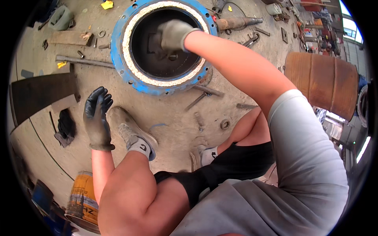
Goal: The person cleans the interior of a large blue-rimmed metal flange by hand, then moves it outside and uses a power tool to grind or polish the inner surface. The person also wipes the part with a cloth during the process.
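A blue round flange (118, 59) with bolt holes and a whitish, rough inner ring stands on the floor at the top middle. Its dark hollow inside (145, 63) shows a squarish mark and a small round metal piece (173, 57). Over that opening is my right hand (175, 36) in a grey-green work glove, its fingers pointing into the hollow. They are smeared by motion and partly hidden, so I cannot make out whether they hold anything. My left hand (97, 116), gloved with dark coated fingers, is raised beside my left shoe, fingers stretched, holding nothing.
A long metal bar (84, 61) lies left of the flange, a hammer (199, 96) below it. A thick shaft (238, 23) and wrenches (252, 39) lie to the right. A rusty drum (321, 82) stands at the right, a yellow drum (82, 196) at the lower left.
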Tool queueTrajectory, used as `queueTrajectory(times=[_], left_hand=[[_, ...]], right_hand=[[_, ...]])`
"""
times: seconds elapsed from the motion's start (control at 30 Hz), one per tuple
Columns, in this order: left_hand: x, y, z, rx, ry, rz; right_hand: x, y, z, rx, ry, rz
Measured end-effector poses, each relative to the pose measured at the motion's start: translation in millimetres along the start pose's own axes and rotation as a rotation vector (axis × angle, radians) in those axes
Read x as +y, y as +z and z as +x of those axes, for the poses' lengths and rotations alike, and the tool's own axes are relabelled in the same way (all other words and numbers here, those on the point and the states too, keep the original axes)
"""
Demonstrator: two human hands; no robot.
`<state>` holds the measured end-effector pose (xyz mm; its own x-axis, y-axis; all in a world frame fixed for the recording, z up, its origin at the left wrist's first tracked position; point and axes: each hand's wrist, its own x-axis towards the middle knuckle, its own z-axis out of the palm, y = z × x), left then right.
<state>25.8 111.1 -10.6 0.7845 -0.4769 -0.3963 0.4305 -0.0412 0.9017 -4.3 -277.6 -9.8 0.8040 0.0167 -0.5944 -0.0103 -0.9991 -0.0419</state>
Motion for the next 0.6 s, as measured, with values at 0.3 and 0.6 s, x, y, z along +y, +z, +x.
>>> queueTrajectory(times=[0.3,0.6], left_hand=[[2.9,-4.2,-3.7,-0.008,0.024,0.027],[2.7,-9.0,-3.6,0.032,0.001,-0.016]], right_hand=[[-65.0,51.3,15.6,0.236,0.356,0.263],[-29.1,26.3,24.3,-0.104,-0.119,-0.117]])
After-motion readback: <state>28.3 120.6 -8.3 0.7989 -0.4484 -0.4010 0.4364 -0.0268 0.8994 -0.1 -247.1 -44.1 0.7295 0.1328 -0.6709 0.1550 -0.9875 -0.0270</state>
